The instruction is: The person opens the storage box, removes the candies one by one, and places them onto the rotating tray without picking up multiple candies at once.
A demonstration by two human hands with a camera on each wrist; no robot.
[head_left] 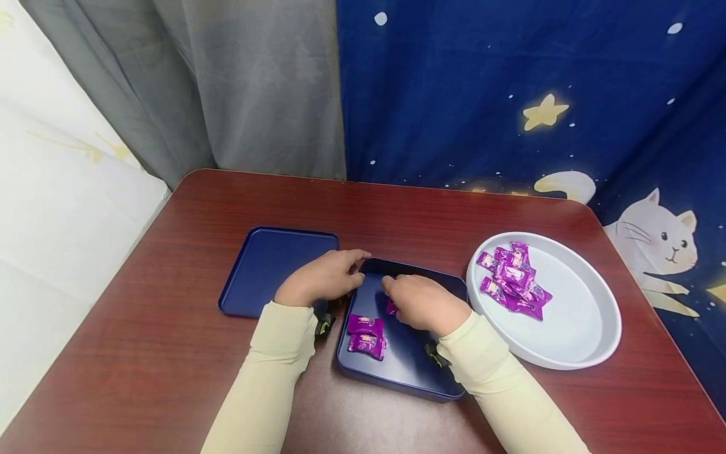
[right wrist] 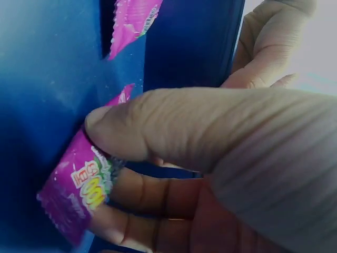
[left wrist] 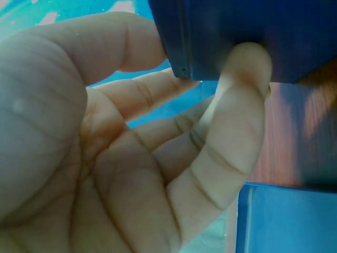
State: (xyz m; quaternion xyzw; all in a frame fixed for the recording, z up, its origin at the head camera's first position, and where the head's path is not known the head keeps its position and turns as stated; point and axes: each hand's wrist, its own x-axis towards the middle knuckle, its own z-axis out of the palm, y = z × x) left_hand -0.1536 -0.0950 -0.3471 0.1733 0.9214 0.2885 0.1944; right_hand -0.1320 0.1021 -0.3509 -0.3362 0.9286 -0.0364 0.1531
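Against the far-left corner of a navy blue rectangular box [head_left: 399,381], my left hand [head_left: 320,277] holds the wall, with thumb and fingertips touching its outside in the left wrist view. Inside the box, my right hand [head_left: 425,302] pinches a purple wrapped candy [right wrist: 73,184] between thumb and fingers, close to the box floor. In the head view that candy is mostly hidden by the hand. Two more purple candies [head_left: 365,335] lie one behind the other along the box's left side. Another candy [right wrist: 136,21] shows at the top of the right wrist view.
A round white tray [head_left: 578,302] stands right of the box, holding a pile of purple candies [head_left: 513,274] on its left half. Left of the box lies a flat blue lid [head_left: 269,268]. The reddish-brown table [head_left: 142,340] meets grey and blue curtains [head_left: 454,94] behind.
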